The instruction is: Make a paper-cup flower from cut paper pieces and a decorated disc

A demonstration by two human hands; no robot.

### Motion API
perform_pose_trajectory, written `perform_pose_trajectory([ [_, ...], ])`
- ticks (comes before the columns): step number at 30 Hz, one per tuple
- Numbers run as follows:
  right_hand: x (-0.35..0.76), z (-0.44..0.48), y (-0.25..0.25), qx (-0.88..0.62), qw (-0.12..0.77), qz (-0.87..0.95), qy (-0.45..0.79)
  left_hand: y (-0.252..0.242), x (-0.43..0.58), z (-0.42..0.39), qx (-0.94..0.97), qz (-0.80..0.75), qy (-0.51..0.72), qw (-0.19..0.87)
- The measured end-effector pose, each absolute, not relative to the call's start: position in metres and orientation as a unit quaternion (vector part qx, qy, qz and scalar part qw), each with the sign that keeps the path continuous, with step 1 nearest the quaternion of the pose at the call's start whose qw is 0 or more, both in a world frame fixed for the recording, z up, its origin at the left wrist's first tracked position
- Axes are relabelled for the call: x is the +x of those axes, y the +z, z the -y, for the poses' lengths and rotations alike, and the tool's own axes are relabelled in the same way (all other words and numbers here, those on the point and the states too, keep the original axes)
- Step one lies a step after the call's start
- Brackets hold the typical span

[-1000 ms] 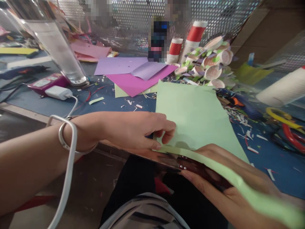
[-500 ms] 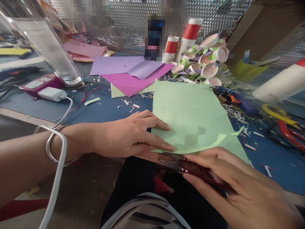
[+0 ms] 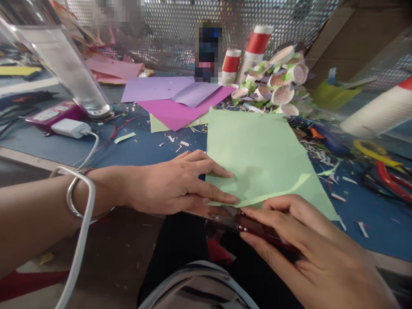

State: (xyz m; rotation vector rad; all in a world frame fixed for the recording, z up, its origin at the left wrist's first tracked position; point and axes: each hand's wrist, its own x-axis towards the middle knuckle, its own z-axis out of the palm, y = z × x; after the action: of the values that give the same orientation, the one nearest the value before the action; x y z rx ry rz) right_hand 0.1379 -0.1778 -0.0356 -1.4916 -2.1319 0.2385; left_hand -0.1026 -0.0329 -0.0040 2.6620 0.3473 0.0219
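A light green sheet of paper [image 3: 254, 146] lies on the blue table top, its near edge at the table's front. Along that edge runs a narrow, partly cut strip [image 3: 298, 184] that curls up at its right end. My left hand [image 3: 183, 182] rests on the sheet's lower left corner, fingers stretched out and spread. In my right hand [image 3: 309, 244] is a knife [image 3: 257, 225] with a dark red riveted handle. Its blade points left, just below the paper's near edge and close to my left fingertips. My right fingers hide part of the handle.
Purple and magenta sheets [image 3: 157, 88] lie behind. Further right is a cluster of small paper cups [image 3: 283, 92] beside stacked cups [image 3: 257, 43]. A tall clear container [image 3: 69, 73] and a white charger [image 3: 71, 127] stand left; its cable [image 3: 86, 214] crosses my wrist. Paper scraps [image 3: 322, 156] litter the right side.
My right hand and the knife have moved slightly left along the paper's near edge. The strip's curled end has shifted a little up and to the right. My left hand has barely moved.
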Motion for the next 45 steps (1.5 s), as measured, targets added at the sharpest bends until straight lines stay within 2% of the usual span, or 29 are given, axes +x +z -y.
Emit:
perform_pose_trajectory([
  [14, 0.124, 0.176, -0.035, -0.544, 0.265, 0.792, 0.084, -0.003, -0.100, 0.033, 0.966, -0.140, -0.021, 0.217],
  [21, 0.120, 0.176, -0.037, -0.547, 0.265, 0.789, 0.094, 0.002, -0.101, 0.032, 0.957, -0.141, -0.033, 0.252],
  [37, 0.101, 0.178, -0.038, -0.552, 0.294, 0.770, 0.124, -0.007, -0.105, 0.034, 0.945, -0.124, 0.066, 0.296],
  [42, 0.117, 0.190, -0.032, -0.542, 0.303, 0.772, 0.135, -0.002, -0.099, 0.034, 0.958, -0.140, 0.035, 0.249],
  [45, 0.147, 0.204, -0.030, -0.563, 0.281, 0.773, 0.077, -0.003, -0.093, 0.037, 0.966, -0.137, 0.057, 0.211],
])
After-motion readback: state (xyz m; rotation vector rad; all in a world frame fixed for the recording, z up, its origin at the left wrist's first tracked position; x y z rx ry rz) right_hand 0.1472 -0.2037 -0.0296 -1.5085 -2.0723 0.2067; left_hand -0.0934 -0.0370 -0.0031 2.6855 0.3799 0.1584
